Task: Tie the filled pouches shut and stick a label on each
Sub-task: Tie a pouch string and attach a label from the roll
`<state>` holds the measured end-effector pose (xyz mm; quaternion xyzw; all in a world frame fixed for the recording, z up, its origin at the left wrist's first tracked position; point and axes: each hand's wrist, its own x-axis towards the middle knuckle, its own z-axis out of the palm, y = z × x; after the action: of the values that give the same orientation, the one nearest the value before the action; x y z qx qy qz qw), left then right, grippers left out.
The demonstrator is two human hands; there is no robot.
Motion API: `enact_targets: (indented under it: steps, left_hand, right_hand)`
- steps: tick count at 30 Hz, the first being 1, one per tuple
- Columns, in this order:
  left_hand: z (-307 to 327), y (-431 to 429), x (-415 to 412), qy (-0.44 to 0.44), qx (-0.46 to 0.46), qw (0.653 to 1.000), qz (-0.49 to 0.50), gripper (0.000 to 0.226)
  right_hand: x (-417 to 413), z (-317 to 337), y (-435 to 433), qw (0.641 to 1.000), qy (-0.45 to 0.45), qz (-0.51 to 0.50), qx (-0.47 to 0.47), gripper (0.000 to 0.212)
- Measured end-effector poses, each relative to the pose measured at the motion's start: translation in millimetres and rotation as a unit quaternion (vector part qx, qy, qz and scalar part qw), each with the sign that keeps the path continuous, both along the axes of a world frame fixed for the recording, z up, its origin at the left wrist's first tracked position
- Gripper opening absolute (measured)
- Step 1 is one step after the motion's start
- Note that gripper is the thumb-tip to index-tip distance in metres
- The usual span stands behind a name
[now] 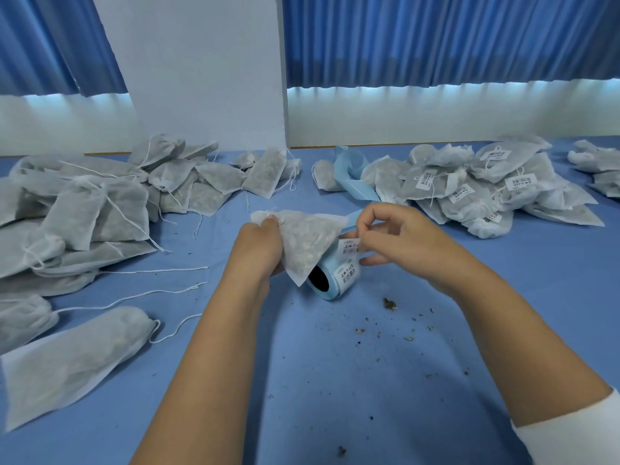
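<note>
The pouch [308, 239] in work is a white mesh bag filled with dried bits. It is held just above the middle of the counter [335, 364], with its gathered neck toward the left and its body slanting down to the right. The left grip [260, 243] is closed round that neck, fingers curled over it. The right grip [399, 236] pinches a small white printed label [349, 246] between thumb and forefinger, right at the pouch's lower right edge. Whether the label already touches the fabric cannot be told.

Directly below lies the label roll [339, 280] on its side on the counter, its dark core facing the camera and the pouch's lower corner overlapping it. A pale blue backing strip [352, 176] runs from behind the right grip toward the far edge and curls there.

To the far right sits a heap of labelled pouches [469, 186]. To the left a wider heap of plain pouches [100, 209] trails loose strings, and one large pouch [77, 350] lies apart near the front left. Dried crumbs [390, 303] dot the blue counter near the roll. Blue curtains [436, 38] and a white pillar [201, 62] stand behind.
</note>
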<state>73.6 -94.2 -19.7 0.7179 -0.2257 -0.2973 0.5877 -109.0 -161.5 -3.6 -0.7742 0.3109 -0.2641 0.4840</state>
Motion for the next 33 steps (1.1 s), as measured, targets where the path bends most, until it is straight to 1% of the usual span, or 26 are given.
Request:
enact_targets:
  steps: [2, 3, 6, 8, 11, 14, 16, 18, 20, 22, 24, 27, 29, 31, 33]
  left_hand:
    - [0, 0, -1, 0.0, 0.004, 1.0, -0.005, 0.025]
    - [1, 1, -2, -0.002, 0.004, 1.0, -0.007, 0.027]
    - [3, 2, -4, -0.017, -0.024, 1.0, -0.001, 0.029]
    - [7, 4, -8, -0.026, -0.064, 0.998, 0.001, 0.023]
    - [12, 7, -13, -0.024, -0.113, 0.993, -0.013, 0.012]
    - [13, 8, -17, -0.028, -0.141, 0.989, -0.024, 0.01]
    - [13, 7, -20, -0.036, -0.157, 0.986, -0.031, 0.012]
    - [13, 7, -21, -0.044, -0.169, 0.984, -0.04, 0.016]
    - [12, 7, -21, -0.078, -0.169, 0.982, -0.043, 0.016]
    - [11, 9, -21, -0.12, -0.168, 0.978, -0.042, 0.012]
    - [11, 10, -21, -0.131, -0.178, 0.974, -0.051, 0.011]
    - [12, 11, -22, -0.123, -0.186, 0.973, -0.063, 0.013]
    - [12, 11, -22, -0.101, -0.192, 0.974, -0.065, 0.016]
    - [13, 11, -23, -0.079, -0.197, 0.975, -0.07, 0.023]
    - [14, 11, -24, -0.063, -0.205, 0.974, -0.077, 0.022]
  right_hand:
    - [-7, 3, -6, 0.999, -0.005, 0.002, 0.045, 0.014]
    - [-10, 4, -8, 0.998, -0.017, -0.016, 0.059, 0.014]
    - [-15, 4, -15, 0.987, -0.081, -0.121, 0.073, 0.012]
    - [-13, 4, -15, 0.981, -0.108, -0.149, 0.067, 0.013]
    - [-6, 1, -8, 0.983, -0.122, -0.112, 0.078, 0.029]
    - [3, -4, -1, 0.99, -0.102, -0.048, 0.084, 0.056]
    - [9, -8, 3, 0.993, -0.096, -0.032, 0.055, 0.07]
    - [12, -9, 6, 0.993, -0.11, -0.041, 0.019, 0.077]
    - [14, -10, 7, 0.99, -0.131, -0.058, 0.002, 0.079]
    - [15, -10, 7, 0.985, -0.156, -0.078, 0.009, 0.078]
    - [15, -11, 7, 0.98, -0.175, -0.094, 0.025, 0.076]
    - [16, -12, 8, 0.97, -0.21, -0.107, 0.051, 0.071]
    - [18, -13, 10, 0.964, -0.233, -0.113, 0.063, 0.07]
    - [19, -13, 12, 0.961, -0.243, -0.11, 0.072, 0.072]
    - [19, -11, 13, 0.963, -0.242, -0.097, 0.073, 0.069]
